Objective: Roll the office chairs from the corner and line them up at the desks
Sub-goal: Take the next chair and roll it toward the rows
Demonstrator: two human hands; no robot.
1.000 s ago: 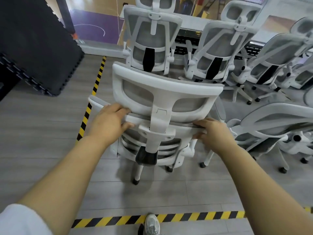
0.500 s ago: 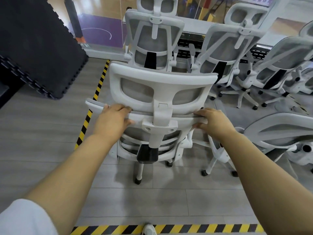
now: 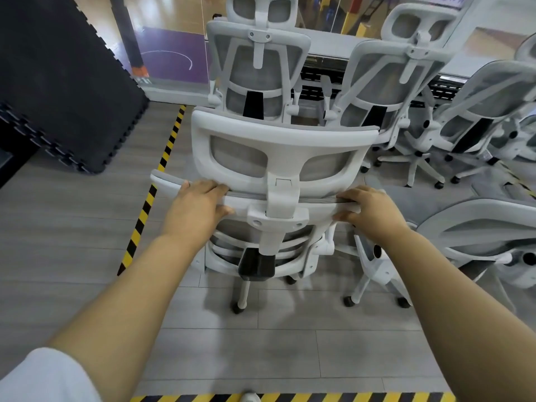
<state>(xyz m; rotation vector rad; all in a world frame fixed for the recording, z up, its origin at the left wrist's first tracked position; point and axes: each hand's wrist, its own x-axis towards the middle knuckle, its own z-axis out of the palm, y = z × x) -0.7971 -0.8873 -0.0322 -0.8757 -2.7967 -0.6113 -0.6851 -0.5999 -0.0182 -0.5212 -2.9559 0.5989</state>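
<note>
Your fingers (image 3: 207, 186) curl over the top rail of the chair (image 3: 278, 132), left hand (image 3: 194, 211) and right hand (image 3: 369, 211) gripping either side. It stands on the floor (image 3: 72, 227) behind the parked chairs (image 3: 258, 68) at the desk (image 3: 330, 49). Expect light rolling but easy swivelling; push evenly.

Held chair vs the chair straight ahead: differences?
The left hand and right hand grip the held chair by its backrest top; the chair ahead is untouched. The chair ahead stands at the desk; the held chair sits behind it. Both: white frames, grey mesh, headrests, backs to camera.
</note>
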